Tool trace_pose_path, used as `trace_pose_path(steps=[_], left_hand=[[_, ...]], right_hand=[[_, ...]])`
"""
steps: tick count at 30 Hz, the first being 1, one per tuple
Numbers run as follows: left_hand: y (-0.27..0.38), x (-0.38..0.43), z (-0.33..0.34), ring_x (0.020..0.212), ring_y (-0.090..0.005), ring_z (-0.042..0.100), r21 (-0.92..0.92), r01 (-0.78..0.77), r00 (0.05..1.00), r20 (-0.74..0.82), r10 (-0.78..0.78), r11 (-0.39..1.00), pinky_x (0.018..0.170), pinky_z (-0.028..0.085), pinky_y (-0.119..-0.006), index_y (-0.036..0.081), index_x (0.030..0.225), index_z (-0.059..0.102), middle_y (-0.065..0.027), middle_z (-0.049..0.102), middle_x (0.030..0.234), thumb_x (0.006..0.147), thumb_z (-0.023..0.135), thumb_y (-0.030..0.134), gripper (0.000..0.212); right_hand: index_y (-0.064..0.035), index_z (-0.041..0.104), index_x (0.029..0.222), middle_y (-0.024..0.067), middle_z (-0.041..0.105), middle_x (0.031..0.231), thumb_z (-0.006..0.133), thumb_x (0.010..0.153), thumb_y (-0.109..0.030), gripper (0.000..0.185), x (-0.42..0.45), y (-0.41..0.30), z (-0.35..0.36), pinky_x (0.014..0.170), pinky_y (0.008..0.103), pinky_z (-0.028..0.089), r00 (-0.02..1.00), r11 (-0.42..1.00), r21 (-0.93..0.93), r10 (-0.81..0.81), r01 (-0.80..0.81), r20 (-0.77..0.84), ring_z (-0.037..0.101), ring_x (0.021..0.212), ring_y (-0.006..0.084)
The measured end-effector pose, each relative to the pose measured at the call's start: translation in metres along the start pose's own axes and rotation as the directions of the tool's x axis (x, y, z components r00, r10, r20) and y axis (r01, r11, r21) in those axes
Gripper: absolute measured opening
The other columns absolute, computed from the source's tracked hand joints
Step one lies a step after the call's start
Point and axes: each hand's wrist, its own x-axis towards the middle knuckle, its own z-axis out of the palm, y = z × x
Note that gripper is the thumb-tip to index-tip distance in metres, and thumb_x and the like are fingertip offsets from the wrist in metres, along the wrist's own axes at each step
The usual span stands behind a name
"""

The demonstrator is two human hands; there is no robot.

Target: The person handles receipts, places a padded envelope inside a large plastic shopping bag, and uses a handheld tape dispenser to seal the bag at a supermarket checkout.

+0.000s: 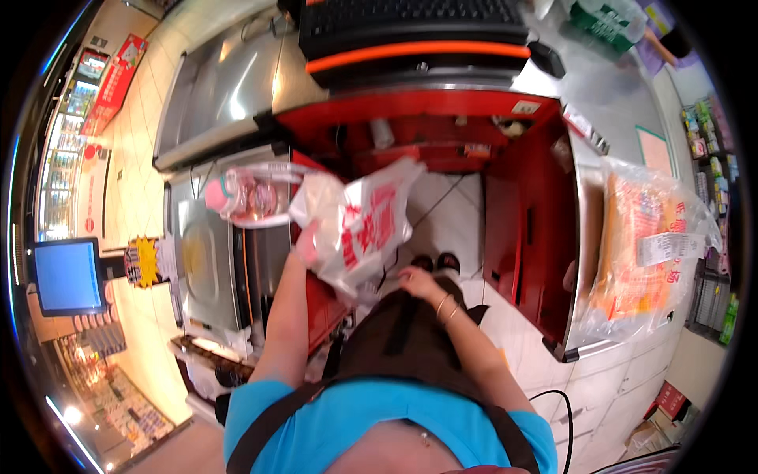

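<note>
A white plastic bag (379,222) with red print hangs in front of me, above the tiled floor. My left hand (307,244) grips it at its left side, and the plastic partly hides the fingers. Close to the bag's lower right edge is my right hand (419,283), fingers bent; whether it pinches the plastic is unclear. Left of the printed bag, a clear-looking carrier bag (278,224) with white handles lies on the counter. Inside it are a pink-capped bottle (218,193) and other pink packaging.
Red cabinets (521,237) surround the floor space. A black keyboard (414,21) sits on the counter ahead. On the right, a large clear bag of orange packages (642,255) rests on the metal top. A screen (68,277) stands left. Another person (672,44) is at far upper right.
</note>
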Motion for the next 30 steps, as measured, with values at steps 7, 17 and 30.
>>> trace_pose_path(steps=[7,17,30], left_hand=[[-0.012,0.012,-0.009,0.096,-0.0238,0.051,0.158,0.083,0.996,-0.027,-0.080,0.984,0.083,0.041,-0.040,0.009,0.112,0.045,-0.0079,0.053,0.106,0.085,0.035,0.038,0.042],[-0.002,0.066,-0.049,0.104,-0.0235,0.044,0.228,-0.104,0.987,-0.093,0.128,0.968,0.088,0.037,-0.037,0.005,0.119,0.038,-0.0086,0.043,0.118,0.080,0.047,0.039,0.052],[-0.001,0.019,-0.013,0.099,-0.0255,0.048,0.063,-0.249,0.967,0.067,0.245,0.966,0.086,0.037,-0.042,0.009,0.115,0.043,-0.0083,0.050,0.109,0.082,0.038,0.043,0.048]], right_hand=[[-0.0015,0.054,0.094,0.0041,0.059,0.070,0.055,0.073,-0.015,0.024,-0.038,-0.021,-0.032,0.041,0.0212,0.037,0.992,0.987,0.112,0.104,-0.112,0.076,0.045,0.046,0.0076],[-0.0011,0.055,0.093,0.0035,0.060,0.068,0.053,0.072,-0.011,0.023,-0.104,-0.038,-0.114,0.040,0.0196,0.036,0.930,0.959,0.256,0.203,-0.125,-0.306,0.042,0.044,0.0056],[0.0007,0.056,0.092,0.0034,0.061,0.070,0.054,0.073,-0.013,0.024,-0.140,-0.059,-0.112,0.049,0.0215,0.042,0.934,0.991,0.064,0.135,-0.120,-0.332,0.050,0.050,0.0068]])
